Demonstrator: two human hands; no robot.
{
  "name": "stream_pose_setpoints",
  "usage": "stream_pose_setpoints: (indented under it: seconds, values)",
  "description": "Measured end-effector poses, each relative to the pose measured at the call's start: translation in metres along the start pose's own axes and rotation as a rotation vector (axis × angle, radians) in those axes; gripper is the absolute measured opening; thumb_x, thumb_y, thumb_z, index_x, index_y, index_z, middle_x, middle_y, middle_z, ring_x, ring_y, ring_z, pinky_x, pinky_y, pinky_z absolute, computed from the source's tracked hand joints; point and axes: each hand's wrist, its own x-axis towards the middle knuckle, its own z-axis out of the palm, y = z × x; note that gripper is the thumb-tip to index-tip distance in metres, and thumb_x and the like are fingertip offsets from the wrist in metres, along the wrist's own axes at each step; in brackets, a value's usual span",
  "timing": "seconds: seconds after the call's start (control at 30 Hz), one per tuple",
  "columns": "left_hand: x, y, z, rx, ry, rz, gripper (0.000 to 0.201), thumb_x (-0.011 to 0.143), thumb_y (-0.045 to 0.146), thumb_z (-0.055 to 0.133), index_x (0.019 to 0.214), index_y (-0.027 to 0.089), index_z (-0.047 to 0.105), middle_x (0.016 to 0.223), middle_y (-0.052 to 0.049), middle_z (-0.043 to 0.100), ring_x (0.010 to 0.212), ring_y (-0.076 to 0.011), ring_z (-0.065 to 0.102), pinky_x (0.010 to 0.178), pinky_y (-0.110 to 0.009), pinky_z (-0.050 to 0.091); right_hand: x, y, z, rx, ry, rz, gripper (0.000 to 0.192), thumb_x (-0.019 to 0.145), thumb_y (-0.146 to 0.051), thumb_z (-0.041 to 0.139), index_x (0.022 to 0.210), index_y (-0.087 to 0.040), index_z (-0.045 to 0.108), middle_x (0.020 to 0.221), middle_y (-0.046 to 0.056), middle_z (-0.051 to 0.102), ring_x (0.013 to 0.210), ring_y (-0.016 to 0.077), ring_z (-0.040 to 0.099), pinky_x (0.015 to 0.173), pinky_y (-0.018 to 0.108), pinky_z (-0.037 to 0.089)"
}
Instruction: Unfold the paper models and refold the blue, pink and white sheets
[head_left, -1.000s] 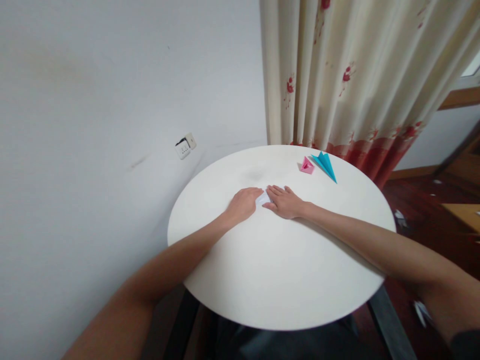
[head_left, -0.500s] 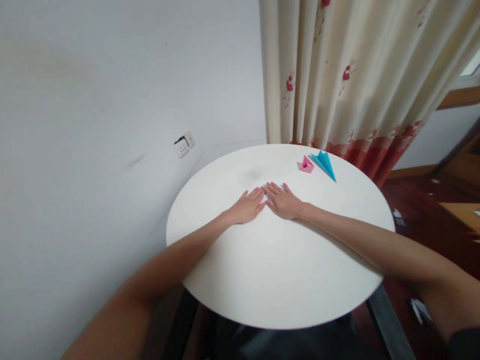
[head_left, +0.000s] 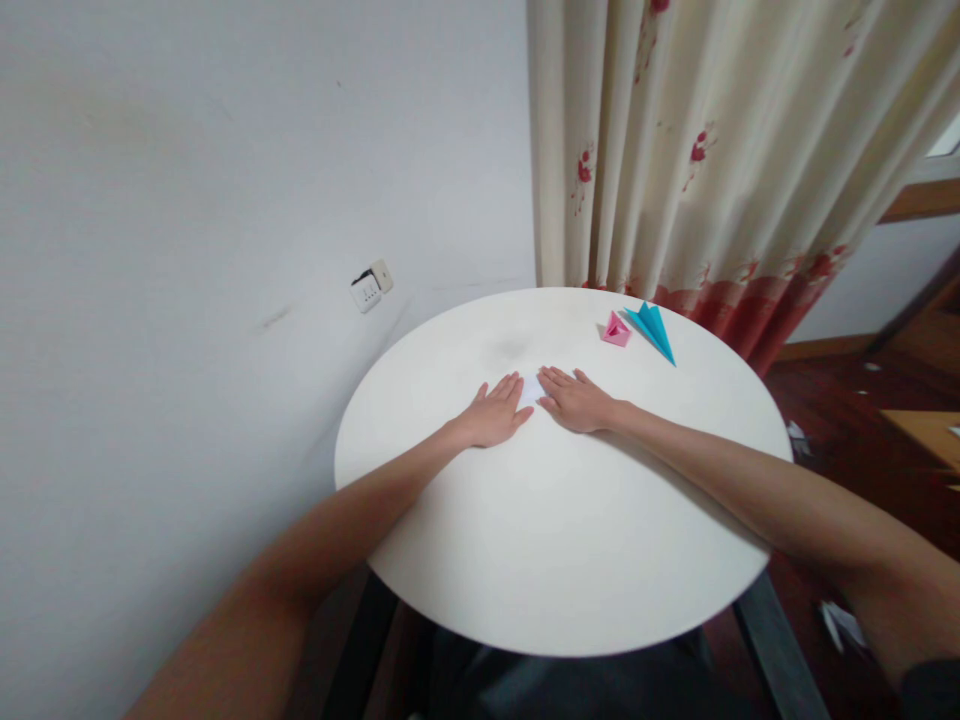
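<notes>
A small white piece of paper (head_left: 531, 390) lies on the round white table (head_left: 540, 540), partly covered by both hands. My left hand (head_left: 496, 411) rests flat on its left side, fingers stretched out and thumb apart. On the right side, my right hand (head_left: 576, 400) lies flat too, palm down with the fingers extended. Between the fingertips a strip of the paper shows; the rest is hidden under the hands.
Towards the table's back right sit a pink folded paper piece (head_left: 616, 330) and a blue paper plane (head_left: 652, 330). A wall with a socket (head_left: 367, 292) borders the left. Behind hangs a patterned curtain (head_left: 675, 200). White scraps (head_left: 844, 625) lie on the floor at right.
My hands have spread apart: the right has slid a little to the right, and the fingertips no longer meet. More of the white paper shows between them.
</notes>
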Motion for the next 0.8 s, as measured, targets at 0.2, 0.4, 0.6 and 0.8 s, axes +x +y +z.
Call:
stream_pose_setpoints:
  seconds: [0.2, 0.4, 0.6, 0.8]
  values:
    - [0.013, -0.009, 0.009, -0.043, 0.261, 0.015, 0.05, 0.107, 0.039, 0.033, 0.148, 0.014, 0.048, 0.156, -0.017, 0.045, 0.148, -0.0281, 0.038, 0.12, -0.049, 0.031, 0.0, 0.0, -0.002, -0.025, 0.097, 0.001, 0.049, 0.107, -0.035, 0.032, 0.15, -0.015, 0.046, 0.159, 0.016, 0.041, 0.147, 0.0293, 0.037, 0.116, 0.054, 0.033]
    - [0.018, -0.013, 0.009, -0.055, 0.393, 0.216, 0.04, 0.103, 0.03, 0.048, 0.14, 0.02, 0.06, 0.148, -0.009, 0.056, 0.137, -0.023, 0.052, 0.117, -0.037, 0.039, 0.001, -0.003, -0.006, -0.034, 0.164, -0.018, 0.039, 0.105, -0.032, 0.044, 0.137, -0.015, 0.057, 0.147, 0.016, 0.055, 0.136, 0.0292, 0.05, 0.109, 0.044, 0.04]
    - [0.016, -0.012, 0.006, -0.064, 0.348, 0.241, 0.031, 0.104, 0.035, 0.049, 0.123, 0.029, 0.072, 0.14, -0.001, 0.064, 0.128, -0.0224, 0.06, 0.108, -0.036, 0.048, 0.0, -0.001, -0.011, 0.026, 0.141, -0.04, 0.043, 0.103, -0.036, 0.05, 0.142, -0.02, 0.055, 0.142, 0.014, 0.059, 0.129, 0.0303, 0.053, 0.102, 0.046, 0.043]
    - [0.015, -0.014, 0.002, -0.101, 0.334, 0.2, 0.029, 0.101, 0.039, 0.055, 0.118, 0.028, 0.075, 0.135, -0.001, 0.067, 0.124, -0.0217, 0.062, 0.107, -0.033, 0.047, 0.0, 0.001, -0.015, 0.015, 0.121, -0.05, 0.04, 0.1, -0.038, 0.056, 0.137, -0.022, 0.061, 0.137, 0.015, 0.061, 0.124, 0.0316, 0.054, 0.098, 0.045, 0.043]
